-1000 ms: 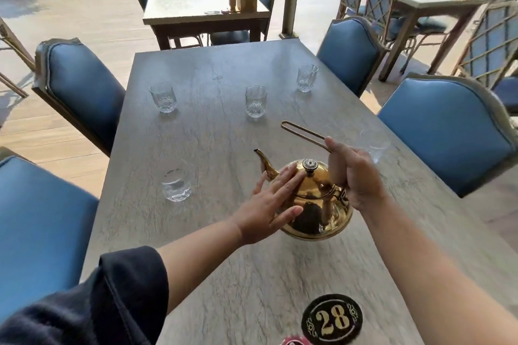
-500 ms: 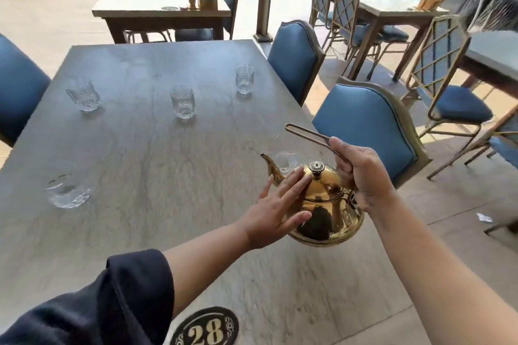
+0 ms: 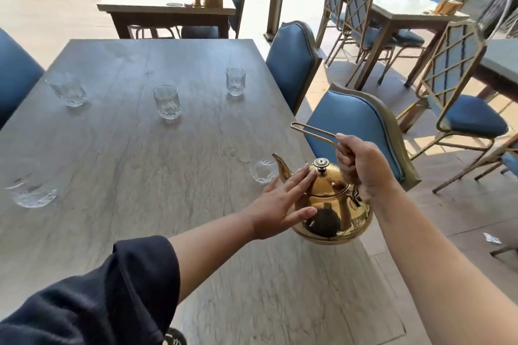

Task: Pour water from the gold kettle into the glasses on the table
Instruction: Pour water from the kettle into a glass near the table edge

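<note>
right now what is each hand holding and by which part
The right hand grips the shiny gold metal kettle by its wire handle. The left hand holds nothing; it rests flat against the kettle's lid and side.

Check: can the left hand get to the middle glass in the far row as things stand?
Probably yes. The left hand lies flat on the gold kettle lid, holding nothing, and bare table lies between it and that glass. It would have to leave the lid, and the stretch looks long.
</note>
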